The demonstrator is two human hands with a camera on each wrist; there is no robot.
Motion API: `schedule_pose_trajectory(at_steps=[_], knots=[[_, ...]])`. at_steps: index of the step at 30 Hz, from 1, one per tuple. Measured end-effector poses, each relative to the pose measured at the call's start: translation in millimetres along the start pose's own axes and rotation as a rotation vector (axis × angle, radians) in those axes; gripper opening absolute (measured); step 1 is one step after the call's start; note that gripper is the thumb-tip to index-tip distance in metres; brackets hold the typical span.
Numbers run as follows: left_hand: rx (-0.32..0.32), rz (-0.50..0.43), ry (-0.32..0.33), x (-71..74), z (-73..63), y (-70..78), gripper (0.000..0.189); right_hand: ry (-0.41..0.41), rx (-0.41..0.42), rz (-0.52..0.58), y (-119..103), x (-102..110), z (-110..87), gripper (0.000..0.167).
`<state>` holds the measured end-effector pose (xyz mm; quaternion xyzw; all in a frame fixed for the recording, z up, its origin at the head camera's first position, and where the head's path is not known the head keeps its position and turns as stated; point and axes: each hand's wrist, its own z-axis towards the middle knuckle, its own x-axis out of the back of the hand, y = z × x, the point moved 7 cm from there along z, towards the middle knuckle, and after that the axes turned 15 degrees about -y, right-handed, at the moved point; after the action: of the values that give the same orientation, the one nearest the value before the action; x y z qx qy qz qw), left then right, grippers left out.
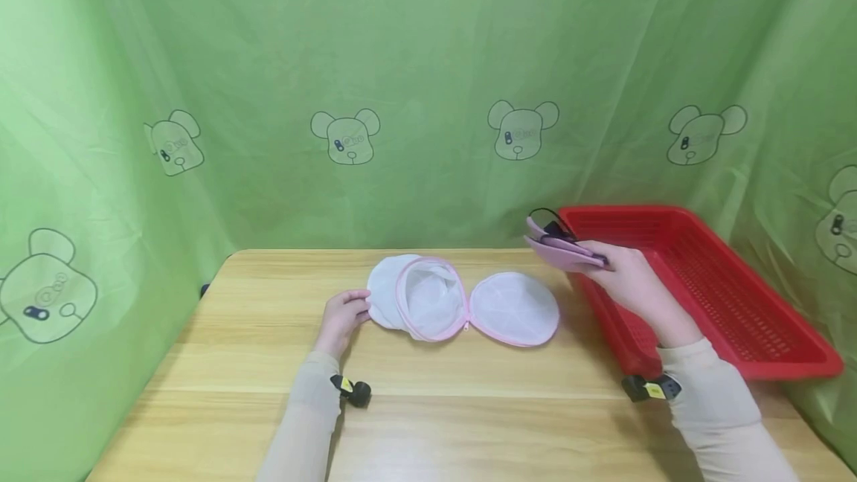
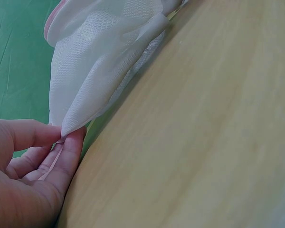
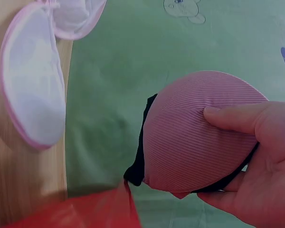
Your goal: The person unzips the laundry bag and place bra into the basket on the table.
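Note:
A white mesh laundry bag [image 1: 384, 290] with pink zip edging lies on the table, its round lid [image 1: 514, 308] folded out flat to the right and its mouth open. My left hand [image 1: 340, 320] pinches the bag's left edge between thumb and fingers; in the left wrist view the mesh [image 2: 102, 61] bunches up from that pinch. My right hand [image 1: 628, 280] grips a folded pink bra [image 1: 561, 251] with black trim, held up beside the basket's near left rim. In the right wrist view the thumb presses on the ribbed cup [image 3: 190, 142].
A red plastic basket [image 1: 756, 266] with slotted walls stands on the right of the wooden table [image 1: 428, 422]. Green curtains [image 1: 428, 192] printed with bear heads hang behind and along both sides. A small black camera is strapped on each wrist.

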<state>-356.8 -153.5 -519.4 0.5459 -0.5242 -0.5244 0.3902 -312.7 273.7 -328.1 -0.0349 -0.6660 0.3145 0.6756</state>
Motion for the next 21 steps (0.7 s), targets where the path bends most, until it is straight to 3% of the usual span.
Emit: schedule_pose_trajectory(at_steps=[9, 21], knots=[[0.005, 0.006, 0.006, 0.1, -0.1, -0.9, 0.03, 0.062, 0.015, -0.071, 16, 14, -10.6, 0.033], [0.001, -0.001, -0.003, 0.7, 0.5, -1.7, 0.03, 0.049, -0.091, -0.079, 50, 33, -16.7, 0.033]])
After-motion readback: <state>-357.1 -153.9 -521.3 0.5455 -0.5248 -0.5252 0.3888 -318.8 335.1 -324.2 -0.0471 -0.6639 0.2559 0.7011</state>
